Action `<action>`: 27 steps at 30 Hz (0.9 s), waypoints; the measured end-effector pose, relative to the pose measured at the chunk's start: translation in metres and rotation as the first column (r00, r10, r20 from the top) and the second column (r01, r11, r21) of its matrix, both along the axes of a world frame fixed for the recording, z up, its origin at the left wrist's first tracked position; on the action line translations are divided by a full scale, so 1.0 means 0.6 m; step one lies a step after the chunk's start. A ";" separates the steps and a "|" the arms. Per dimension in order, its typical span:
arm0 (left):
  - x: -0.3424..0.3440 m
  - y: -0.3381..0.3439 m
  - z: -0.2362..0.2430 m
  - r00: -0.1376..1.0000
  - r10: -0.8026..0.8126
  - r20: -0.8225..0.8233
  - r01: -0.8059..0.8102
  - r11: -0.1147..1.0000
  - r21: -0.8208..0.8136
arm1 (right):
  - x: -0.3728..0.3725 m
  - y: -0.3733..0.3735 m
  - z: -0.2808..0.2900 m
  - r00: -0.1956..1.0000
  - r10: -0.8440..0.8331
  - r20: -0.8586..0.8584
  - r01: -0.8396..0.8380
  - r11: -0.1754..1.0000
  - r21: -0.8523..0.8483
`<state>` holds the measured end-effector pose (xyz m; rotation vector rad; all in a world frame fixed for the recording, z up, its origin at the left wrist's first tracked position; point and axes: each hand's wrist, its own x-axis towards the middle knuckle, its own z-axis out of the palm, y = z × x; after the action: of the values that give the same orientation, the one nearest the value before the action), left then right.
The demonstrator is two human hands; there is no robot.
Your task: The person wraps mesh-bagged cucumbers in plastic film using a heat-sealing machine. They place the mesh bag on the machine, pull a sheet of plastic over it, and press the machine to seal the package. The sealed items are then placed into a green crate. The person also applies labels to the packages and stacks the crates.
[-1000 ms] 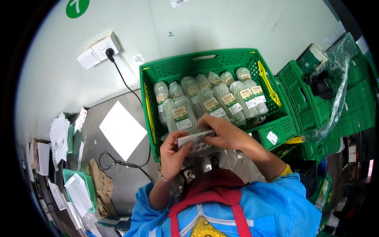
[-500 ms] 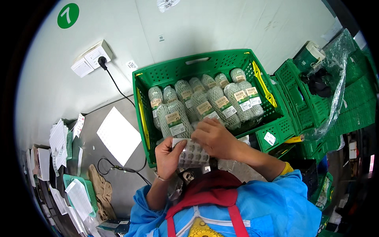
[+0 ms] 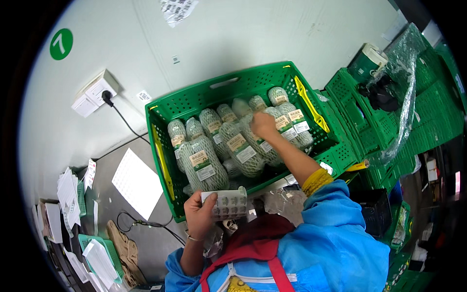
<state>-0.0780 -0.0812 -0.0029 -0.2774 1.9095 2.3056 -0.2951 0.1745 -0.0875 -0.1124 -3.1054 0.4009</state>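
In the head view, the person's left hand [image 3: 199, 214] pinches the left end of a pale label sheet [image 3: 228, 205] between thumb and fingers, the thumb lying on top. The sheet, printed with rows of small grey marks, hangs just outside the near edge of a large green crate [image 3: 192, 100], and its far end curls upward. The right hand [image 3: 264, 125] reaches over the crate with its fingers turned down among the packs; its fingertips are blurred and partly hidden, so one cannot tell whether they pinch anything or touch a pack. The netted packs [image 3: 208, 170] lie in rows in the crate, leaning toward the person, each sleeved in white foam mesh, many with a brown, green and white label showing. A yellow handle [image 3: 310, 104] runs along the crate's right end. The crate sits tilted in view beside a grey counter [image 3: 146, 250], on which lie a white paper sheet [image 3: 138, 184], a looped black cable [image 3: 154, 223] and, nearer the person, a brown cloth [image 3: 121, 243] next to a small green basket [image 3: 116, 260] of papers. On the pale wall [image 3: 233, 39] behind, a black plug [image 3: 107, 96] sits in a white socket. To the right stand more green crates [image 3: 350, 97], partly draped with clear plastic film [image 3: 407, 92].
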 end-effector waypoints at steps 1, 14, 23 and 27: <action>-0.001 0.000 0.002 1.000 0.001 0.005 -0.001 1.000 0.017 | 0.004 -0.003 0.012 0.998 0.013 -0.054 -0.010 0.999 0.042; -0.010 0.019 0.008 0.998 -0.056 0.020 0.055 0.996 0.068 | -0.040 0.159 0.014 0.996 0.049 -0.077 -0.070 0.953 -0.294; -0.067 0.054 0.017 0.993 -0.042 -0.109 0.047 0.998 0.039 | 0.117 0.045 0.208 0.807 0.586 0.077 -0.145 0.323 -0.935; -0.080 0.075 0.027 0.996 -0.023 -0.087 0.033 0.994 0.109 | 0.194 0.015 0.263 0.758 0.648 0.075 -0.377 0.528 -0.761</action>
<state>-0.1259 -0.0362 0.0134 -0.1405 1.8025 2.4311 -0.1785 0.1835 0.0702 0.8913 -2.9901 1.7835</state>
